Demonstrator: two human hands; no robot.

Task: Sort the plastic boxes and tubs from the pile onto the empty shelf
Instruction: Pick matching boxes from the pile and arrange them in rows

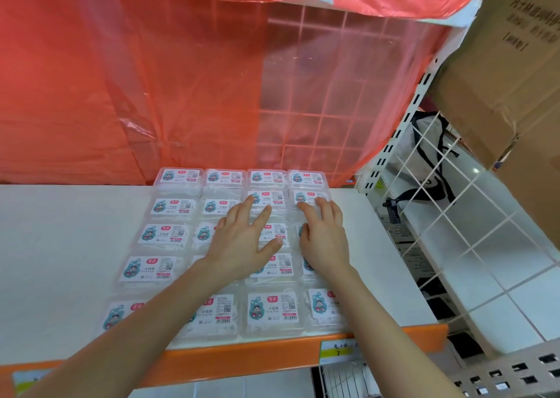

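Note:
Several clear plastic boxes (pixel 169 234) with white cartoon labels lie flat in a neat grid on the white shelf (pixel 60 246). My left hand (pixel 242 240) lies palm down on the boxes in the middle of the grid, fingers straight and spread. My right hand (pixel 324 237) rests flat on the right-hand column beside it, its fingertips touching a box in the second row from the back (pixel 309 196). Neither hand grips a box. Both forearms cover parts of the front rows.
A red plastic sheet (pixel 151 79) hangs behind the shelf over a wire grid. The shelf has an orange front edge (pixel 242 358) with a price tag. A cardboard carton (pixel 515 64) stands at upper right, beside a white wire side panel (pixel 448 209).

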